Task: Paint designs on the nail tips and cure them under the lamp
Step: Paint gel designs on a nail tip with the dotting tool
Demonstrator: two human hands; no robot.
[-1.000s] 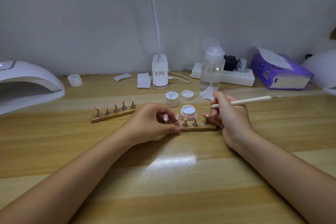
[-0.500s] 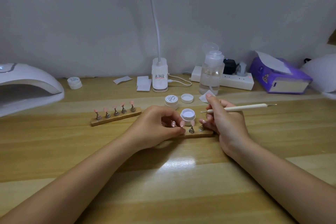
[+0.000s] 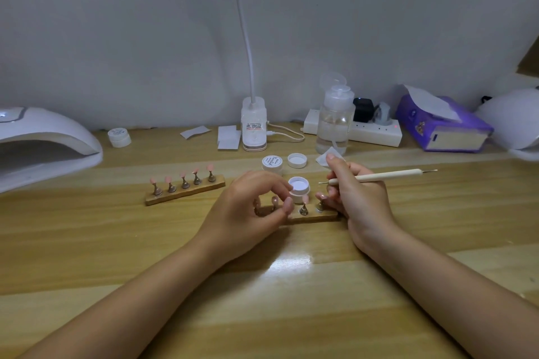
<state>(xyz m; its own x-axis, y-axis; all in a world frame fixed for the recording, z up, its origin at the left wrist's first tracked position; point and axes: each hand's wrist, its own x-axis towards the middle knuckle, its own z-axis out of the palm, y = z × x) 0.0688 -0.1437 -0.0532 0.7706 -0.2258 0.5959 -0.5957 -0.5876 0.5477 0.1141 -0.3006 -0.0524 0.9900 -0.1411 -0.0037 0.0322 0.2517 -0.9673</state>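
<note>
A wooden nail tip holder (image 3: 310, 215) with pink tips on metal stands lies at the table's middle. My left hand (image 3: 248, 213) curls over its left end, thumb at the front edge, and a fingertip touches the open white gel jar (image 3: 299, 188) just behind it. My right hand (image 3: 361, 198) grips a cream dotting tool (image 3: 388, 175), whose metal tip points left toward the jar. Its lower fingers rest by the holder's right end. A second holder (image 3: 185, 189) with several pink tips lies to the left. The white curing lamp (image 3: 43, 140) stands at far left.
Behind the jar are a closed jar (image 3: 272, 163), a loose lid (image 3: 297, 160) and a wipe (image 3: 329, 158). Along the wall stand another jar (image 3: 119, 137), paper pieces (image 3: 227, 138), a desk lamp base (image 3: 253, 128), a pump bottle (image 3: 335, 119), a power strip (image 3: 376, 132) and a purple tissue box (image 3: 443, 125).
My left fingers have shifted right along the near holder and now reach the open jar. My right hand with the tool has dropped slightly toward the holder's right end.
</note>
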